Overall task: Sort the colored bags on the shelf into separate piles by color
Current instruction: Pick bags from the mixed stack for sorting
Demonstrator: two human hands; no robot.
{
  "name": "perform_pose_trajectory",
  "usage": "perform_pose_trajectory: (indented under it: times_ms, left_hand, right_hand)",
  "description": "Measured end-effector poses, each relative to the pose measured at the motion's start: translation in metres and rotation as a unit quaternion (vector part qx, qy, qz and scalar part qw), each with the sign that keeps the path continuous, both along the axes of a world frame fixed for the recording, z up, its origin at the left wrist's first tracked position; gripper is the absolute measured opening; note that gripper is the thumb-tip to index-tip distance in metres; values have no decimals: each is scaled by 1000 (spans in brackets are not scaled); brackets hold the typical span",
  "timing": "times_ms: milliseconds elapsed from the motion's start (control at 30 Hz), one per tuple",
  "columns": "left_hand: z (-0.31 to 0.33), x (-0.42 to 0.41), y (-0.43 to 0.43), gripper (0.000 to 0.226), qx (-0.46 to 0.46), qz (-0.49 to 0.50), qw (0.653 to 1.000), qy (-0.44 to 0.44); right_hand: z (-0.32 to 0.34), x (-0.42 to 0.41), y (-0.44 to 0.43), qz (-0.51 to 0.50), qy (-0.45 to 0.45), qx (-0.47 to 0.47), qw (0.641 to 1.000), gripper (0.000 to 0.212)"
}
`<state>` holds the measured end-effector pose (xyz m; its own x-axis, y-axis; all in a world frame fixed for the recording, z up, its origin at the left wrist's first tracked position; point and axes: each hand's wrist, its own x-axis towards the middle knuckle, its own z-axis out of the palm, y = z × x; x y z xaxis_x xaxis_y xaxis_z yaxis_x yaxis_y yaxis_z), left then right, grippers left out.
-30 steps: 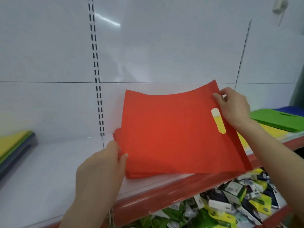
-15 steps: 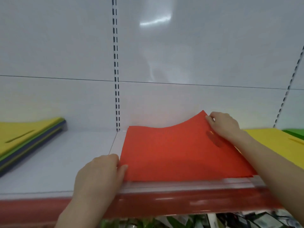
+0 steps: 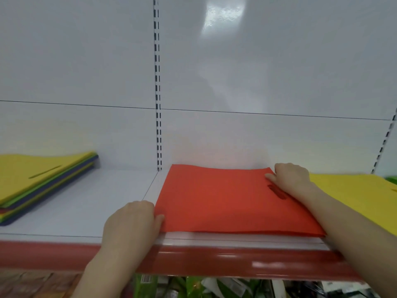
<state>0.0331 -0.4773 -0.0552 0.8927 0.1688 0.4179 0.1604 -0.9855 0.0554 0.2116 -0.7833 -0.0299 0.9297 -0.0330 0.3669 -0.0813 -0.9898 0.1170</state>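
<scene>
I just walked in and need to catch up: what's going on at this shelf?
A person is sorting flat colored bags on a white shelf. The left hand grips the near left corner of the red bags and the right hand grips their far right edge, by the handle slot. The red bags lie flat on the shelf. A mixed stack, yellow on top, sits to the left; yellow bags lie to the right.

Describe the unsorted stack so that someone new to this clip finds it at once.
On the white shelf, look left of the slotted upright. The stack lies at the far left edge of view. Unlike the red pile and the yellow bags, its edges show several colours under a yellow top.
</scene>
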Motion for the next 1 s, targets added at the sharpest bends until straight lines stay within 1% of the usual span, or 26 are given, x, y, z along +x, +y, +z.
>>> perform_pose_trajectory:
  times_ms: [100,200,267,367,433,567,633,700,800,867,1000]
  left_hand:
    - [2,1,-1,28,2,5,1000,2]
    - [4,-1,0,36,2,5,1000,-5]
    - [3,-5,3,38,-12,9,999,-35]
    - [4,-17,18,31,-60,-34,986,-149]
    - [6,-30,36,33,-74,-45,984,-156]
    - [6,-63,98,34,-76,-46,981,-173]
    - [1,-81,140,29,-85,-54,979,-177]
    - [-6,-100,187,27,-58,-46,980,-186]
    - [-9,-129,250,29,-16,-34,986,-164]
    - [-10,-144,286,31,-9,-26,985,-169]
    - [-10,-157,340,30,-7,-13,985,-173]
  right_hand:
    - [11,-5,1,-4,-21,46,999,43]
    - [30,-18,14,45,-70,134,987,35]
    - [40,-30,33,107,-97,193,971,31]
    - [45,-53,79,197,-115,243,943,26]
    - [44,-66,117,242,-110,268,926,24]
    - [35,-92,204,309,-103,322,889,25]
    - [28,-108,251,327,-99,337,877,27]
    - [22,-126,299,345,-81,343,870,30]
    - [15,-148,359,362,-61,355,860,30]
    - [13,-158,392,369,-60,361,854,31]
    - [14,-169,437,377,-54,349,856,31]
